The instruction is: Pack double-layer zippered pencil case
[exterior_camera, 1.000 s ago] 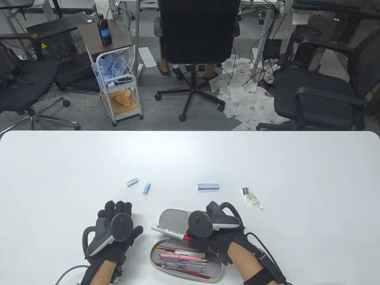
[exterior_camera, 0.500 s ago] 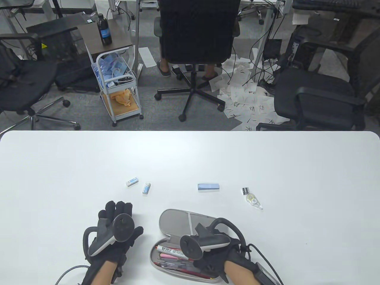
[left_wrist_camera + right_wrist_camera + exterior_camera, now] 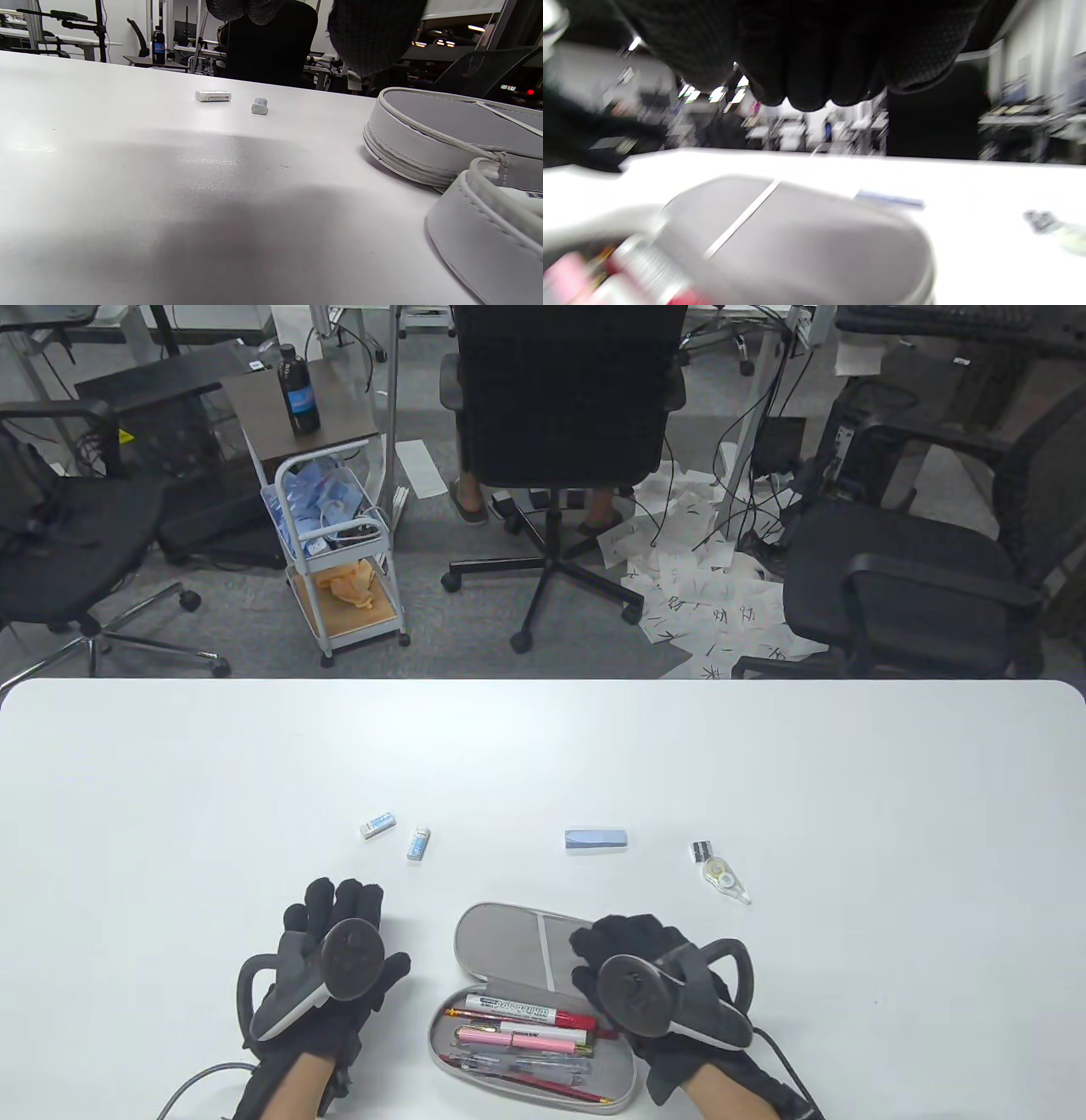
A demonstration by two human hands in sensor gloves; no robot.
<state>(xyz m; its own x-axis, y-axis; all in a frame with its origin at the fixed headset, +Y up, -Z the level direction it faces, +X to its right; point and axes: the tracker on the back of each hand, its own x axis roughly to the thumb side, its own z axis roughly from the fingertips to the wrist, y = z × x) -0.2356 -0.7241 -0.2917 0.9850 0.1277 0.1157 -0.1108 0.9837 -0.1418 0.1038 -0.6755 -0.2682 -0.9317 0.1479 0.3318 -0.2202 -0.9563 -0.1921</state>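
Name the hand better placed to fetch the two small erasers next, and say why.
Left. The left hand lies just below the two erasers. The right hand is over the pencil case, farther from them.

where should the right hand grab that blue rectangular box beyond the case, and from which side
Probably across its two long edges, coming straight down from above. The blue box lies flat on the table with its long axis running left to right, nothing touching it. Thumb on the near edge, fingers on the far edge. The right hand is nearest, just over the open pencil case.
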